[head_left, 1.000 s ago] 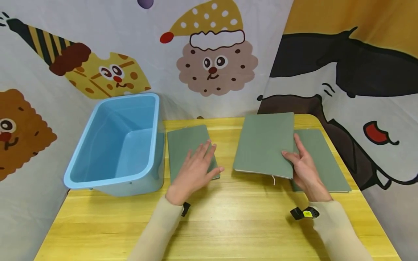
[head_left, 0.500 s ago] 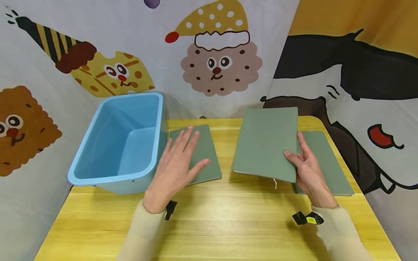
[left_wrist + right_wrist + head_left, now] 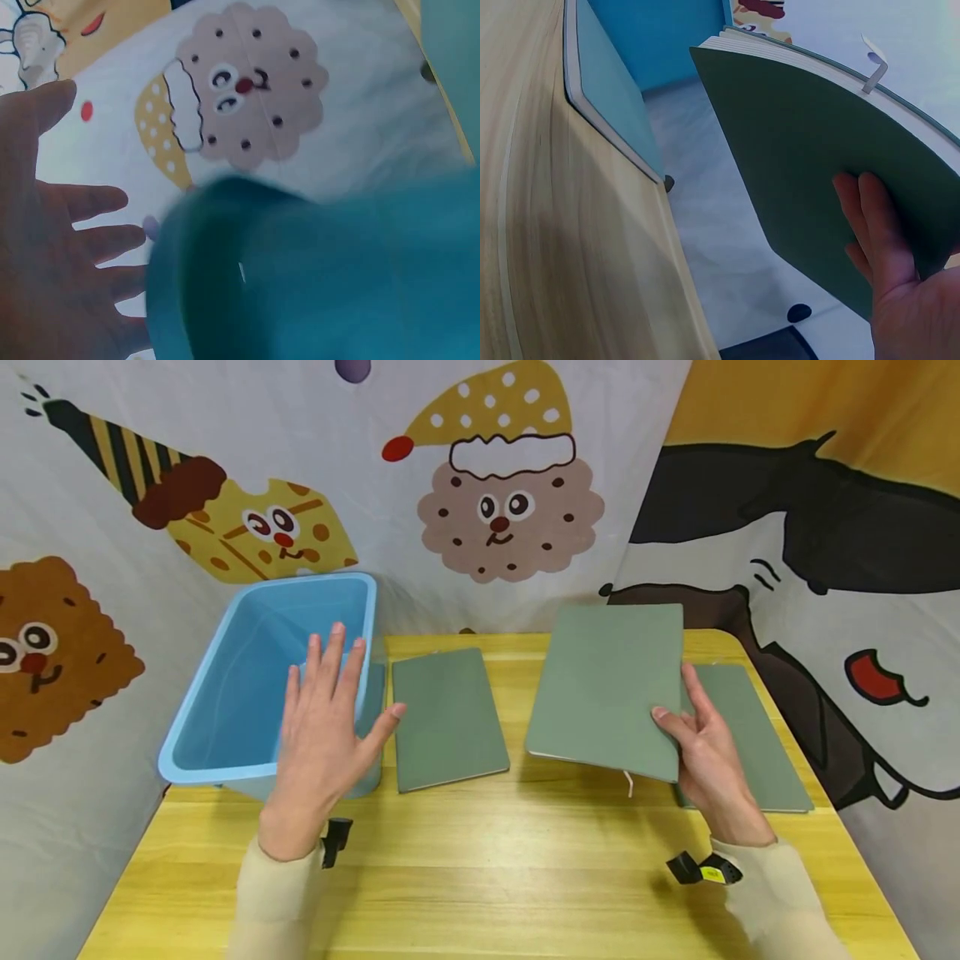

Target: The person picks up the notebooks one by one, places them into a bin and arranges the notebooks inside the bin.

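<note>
A green notebook (image 3: 603,689) with a white ribbon marker is held up off the table by my right hand (image 3: 708,760), thumb on its cover and fingers beneath, as the right wrist view of the notebook (image 3: 802,142) confirms. My left hand (image 3: 322,739) has its fingers spread over the near right rim of a blue plastic bin (image 3: 202,693). Nothing is in its grasp; the left wrist view shows the blue bin (image 3: 337,262) beside the fingers. A second green notebook (image 3: 450,718) lies flat just right of the bin. Another green notebook (image 3: 746,735) lies partly hidden behind my right hand.
The wooden table (image 3: 525,877) ends at a printed cartoon cloth (image 3: 390,493) hanging behind it. On the left, the bin stands close to the table's left edge, with high walls. A black strap mount (image 3: 705,868) sits on my right wrist.
My left hand has moved left, from over the flat middle notebook to the bin's right rim. The right hand keeps the raised notebook in nearly the same place.
</note>
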{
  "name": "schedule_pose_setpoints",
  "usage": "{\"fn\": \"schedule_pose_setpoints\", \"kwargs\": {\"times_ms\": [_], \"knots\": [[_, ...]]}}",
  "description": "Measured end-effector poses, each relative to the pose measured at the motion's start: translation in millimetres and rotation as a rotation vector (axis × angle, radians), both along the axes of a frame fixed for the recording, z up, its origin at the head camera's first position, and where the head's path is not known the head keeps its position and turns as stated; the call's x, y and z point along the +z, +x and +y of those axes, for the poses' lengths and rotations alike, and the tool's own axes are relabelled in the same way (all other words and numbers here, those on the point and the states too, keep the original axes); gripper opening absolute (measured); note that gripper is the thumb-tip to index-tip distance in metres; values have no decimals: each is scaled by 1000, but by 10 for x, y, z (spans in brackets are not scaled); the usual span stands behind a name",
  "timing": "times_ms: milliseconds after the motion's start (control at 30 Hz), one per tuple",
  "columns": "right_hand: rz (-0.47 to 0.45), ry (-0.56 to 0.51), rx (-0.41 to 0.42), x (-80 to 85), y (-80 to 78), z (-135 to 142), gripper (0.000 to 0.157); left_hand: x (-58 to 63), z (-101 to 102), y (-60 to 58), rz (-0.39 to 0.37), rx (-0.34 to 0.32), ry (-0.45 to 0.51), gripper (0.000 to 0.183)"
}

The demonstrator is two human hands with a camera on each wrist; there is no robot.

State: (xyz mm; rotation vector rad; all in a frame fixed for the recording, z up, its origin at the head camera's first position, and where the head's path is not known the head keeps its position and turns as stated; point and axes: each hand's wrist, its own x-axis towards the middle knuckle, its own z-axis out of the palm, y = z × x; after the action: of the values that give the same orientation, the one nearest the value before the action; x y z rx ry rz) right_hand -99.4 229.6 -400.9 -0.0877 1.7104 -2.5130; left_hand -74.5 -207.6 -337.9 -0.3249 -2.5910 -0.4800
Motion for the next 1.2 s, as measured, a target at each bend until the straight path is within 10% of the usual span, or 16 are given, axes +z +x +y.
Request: {"fn": "schedule_pose_setpoints", "kwargs": {"times_ms": [300,767,1200], "knots": [[0,-7,-6,59,21,-48,84,18,-536,121,29,143,46,99],[-5,-40,30,102,66,-154,81,-144,-1488,278,-185,360,164,83],[4,-71,46,187,132,-227,78,-291,-1614,280,-386,381,250,84]]}}
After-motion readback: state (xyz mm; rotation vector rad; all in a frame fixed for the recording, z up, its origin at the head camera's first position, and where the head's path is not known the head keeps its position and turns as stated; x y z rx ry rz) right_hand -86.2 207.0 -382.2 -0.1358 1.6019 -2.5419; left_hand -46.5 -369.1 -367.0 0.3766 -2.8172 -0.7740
